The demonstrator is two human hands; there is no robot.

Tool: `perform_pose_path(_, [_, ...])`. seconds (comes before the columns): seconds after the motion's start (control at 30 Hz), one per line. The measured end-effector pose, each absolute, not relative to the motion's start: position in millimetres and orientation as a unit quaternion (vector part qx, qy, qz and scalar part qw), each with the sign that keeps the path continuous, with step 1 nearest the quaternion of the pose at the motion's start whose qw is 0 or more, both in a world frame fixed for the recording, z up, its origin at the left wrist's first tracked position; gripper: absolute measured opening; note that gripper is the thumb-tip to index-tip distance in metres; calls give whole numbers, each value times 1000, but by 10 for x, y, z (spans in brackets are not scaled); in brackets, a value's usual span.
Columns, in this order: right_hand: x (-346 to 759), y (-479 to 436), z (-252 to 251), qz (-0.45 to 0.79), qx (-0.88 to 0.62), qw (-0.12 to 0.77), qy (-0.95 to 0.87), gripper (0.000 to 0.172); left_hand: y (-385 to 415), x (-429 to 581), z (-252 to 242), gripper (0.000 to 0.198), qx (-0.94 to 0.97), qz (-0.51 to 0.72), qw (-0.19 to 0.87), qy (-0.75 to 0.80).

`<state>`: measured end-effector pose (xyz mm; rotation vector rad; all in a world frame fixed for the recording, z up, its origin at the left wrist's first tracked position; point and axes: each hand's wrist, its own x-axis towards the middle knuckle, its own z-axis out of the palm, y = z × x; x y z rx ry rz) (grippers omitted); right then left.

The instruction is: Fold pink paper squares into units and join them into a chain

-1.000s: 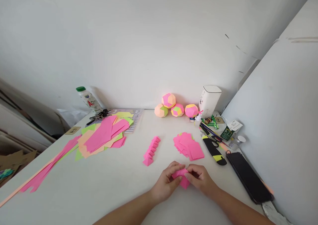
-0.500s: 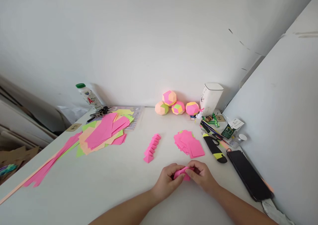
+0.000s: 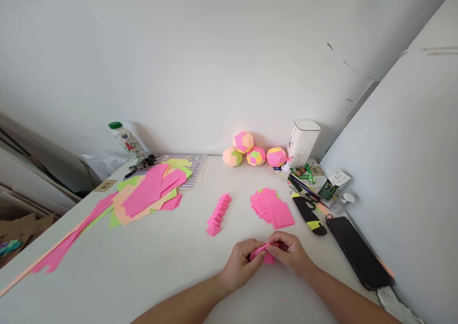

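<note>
Near the front of the white table, my left hand (image 3: 244,262) and my right hand (image 3: 290,253) pinch one small pink piece of paper (image 3: 269,258) between thumbs and fingers. The paper looks folded; part of it is hidden by my fingers. Just beyond my hands lies a loose pile of pink paper pieces (image 3: 281,214). To the left of that pile, several folded pink paper units (image 3: 219,215) stand in a slanting row.
Left are coloured paper sheets (image 3: 146,193), long paper strips (image 3: 77,231) and a bottle (image 3: 127,140). Paper balls (image 3: 255,156) stand by the wall. Along the right lie a black-and-yellow utility knife (image 3: 309,214), scissors (image 3: 310,198), a phone (image 3: 359,252) and a small jar (image 3: 343,201).
The pink paper in my hands has tilted slightly, and its lower flap hangs a little further down. Both hands keep almost the same place and grip.
</note>
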<state>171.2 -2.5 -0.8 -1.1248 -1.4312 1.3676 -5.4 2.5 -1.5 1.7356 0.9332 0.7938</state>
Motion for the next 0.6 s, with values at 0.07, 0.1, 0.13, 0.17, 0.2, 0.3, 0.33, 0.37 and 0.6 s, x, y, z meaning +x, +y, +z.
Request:
perform_pose_path(0.07, [1712,-24,-6,542,-450,418,-574,22,25,-56,-9,29,714,325,487,383])
perform_pose_path(0.1, [1712,-24,-5,539,-451,418,-576,23,26,-57,-6,30,715,325,488,382])
perform_pose_path(0.13, [1712,-24,-4,536,-452,417,-578,23,26,-57,-4,31,715,324,490,380])
perform_pose_path(0.17, [1712,-25,-2,534,-452,417,-580,23,25,-58,-2,32,715,324,491,379])
perform_pose_path(0.2, [1712,-26,1,533,-451,417,-582,23,24,-59,-2,32,714,324,492,380])
perform_pose_path(0.3, [1713,-32,19,531,-445,421,-585,22,15,-57,-18,31,702,332,499,384])
perform_pose_path(0.33, [1713,-34,26,532,-444,423,-585,22,11,-56,-28,30,692,336,507,389])
perform_pose_path(0.37, [1713,-35,34,532,-444,424,-583,22,7,-54,-38,29,678,339,517,397])
perform_pose_path(0.6, [1712,-34,56,499,-459,428,-598,25,1,-50,-37,30,645,354,542,407])
